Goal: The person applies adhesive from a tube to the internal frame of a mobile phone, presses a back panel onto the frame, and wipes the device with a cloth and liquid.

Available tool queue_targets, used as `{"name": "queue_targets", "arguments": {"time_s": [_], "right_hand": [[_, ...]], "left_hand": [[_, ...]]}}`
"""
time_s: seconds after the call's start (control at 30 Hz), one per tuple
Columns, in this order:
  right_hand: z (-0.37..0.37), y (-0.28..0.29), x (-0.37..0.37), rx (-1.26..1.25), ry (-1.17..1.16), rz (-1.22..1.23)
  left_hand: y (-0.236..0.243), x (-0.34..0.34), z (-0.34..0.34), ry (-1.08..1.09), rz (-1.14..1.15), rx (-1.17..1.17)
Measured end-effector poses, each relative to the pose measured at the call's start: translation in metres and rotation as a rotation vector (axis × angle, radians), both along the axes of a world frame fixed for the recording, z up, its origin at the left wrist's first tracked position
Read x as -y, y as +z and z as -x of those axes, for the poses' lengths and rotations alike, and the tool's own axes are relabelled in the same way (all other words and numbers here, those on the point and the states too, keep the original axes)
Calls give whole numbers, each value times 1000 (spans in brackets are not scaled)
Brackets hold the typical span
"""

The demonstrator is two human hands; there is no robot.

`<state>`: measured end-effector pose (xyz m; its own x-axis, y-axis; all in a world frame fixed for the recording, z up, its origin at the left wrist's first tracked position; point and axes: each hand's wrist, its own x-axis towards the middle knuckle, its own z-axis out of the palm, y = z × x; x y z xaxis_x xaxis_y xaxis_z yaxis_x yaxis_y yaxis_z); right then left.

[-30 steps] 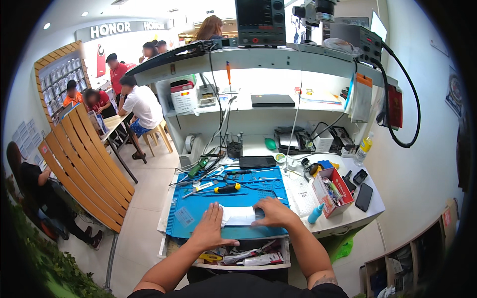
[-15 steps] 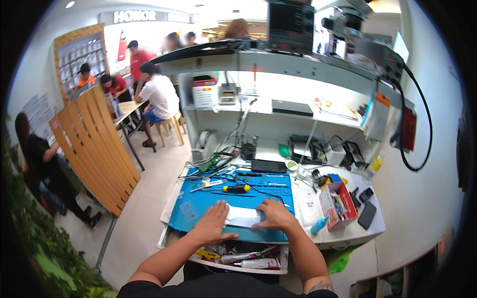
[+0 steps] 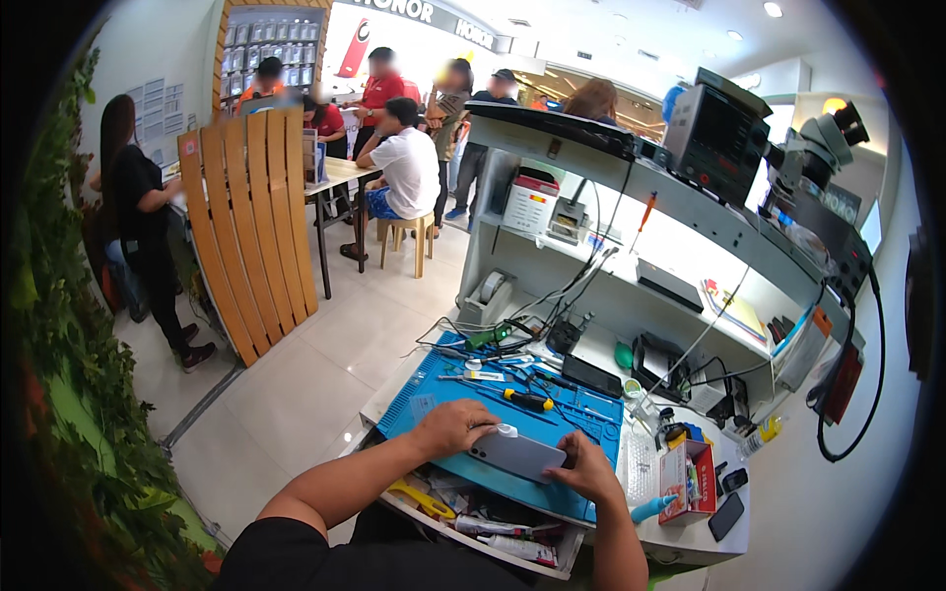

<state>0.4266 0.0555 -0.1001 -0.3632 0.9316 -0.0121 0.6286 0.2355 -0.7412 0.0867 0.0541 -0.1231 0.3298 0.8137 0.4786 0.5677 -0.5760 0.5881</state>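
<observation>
One gray phone (image 3: 516, 457) tilting above a blue mat (image 3: 458, 394)

A person in dark sleeves is holding the phone on a slant over the near part of the mat, its camera lenses showing at the left end; whether its lower edge is touching the mat cannot be made out. The left hand (image 3: 456, 428) is pinching a white wad (image 3: 506, 430) at the phone's upper edge, fingertips drawn narrow. The right hand (image 3: 586, 468) is gripping the opposite end, thumb and fingers bent around it. Beyond the phone, a yellow-and-black screwdriver (image 3: 528, 401) is lying on the mat. To the right, a light-blue bottle (image 3: 650, 509) is sitting just beside a red box (image 3: 674, 471). Below, an open drawer (image 3: 471, 541) is holding tubes (image 3: 522, 549) and a yellow-handled tool (image 3: 422, 497).
</observation>
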Motion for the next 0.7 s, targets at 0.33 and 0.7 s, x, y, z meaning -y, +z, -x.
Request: {"name": "queue_targets", "arguments": {"time_s": [0.33, 0.7], "right_hand": [[8, -25, 22, -278, -139, -116], [-6, -28, 38, -116, -54, -402]], "left_hand": [[1, 1, -89, -194, -180, -231], [24, 29, 1, -123, -175, -286]]}}
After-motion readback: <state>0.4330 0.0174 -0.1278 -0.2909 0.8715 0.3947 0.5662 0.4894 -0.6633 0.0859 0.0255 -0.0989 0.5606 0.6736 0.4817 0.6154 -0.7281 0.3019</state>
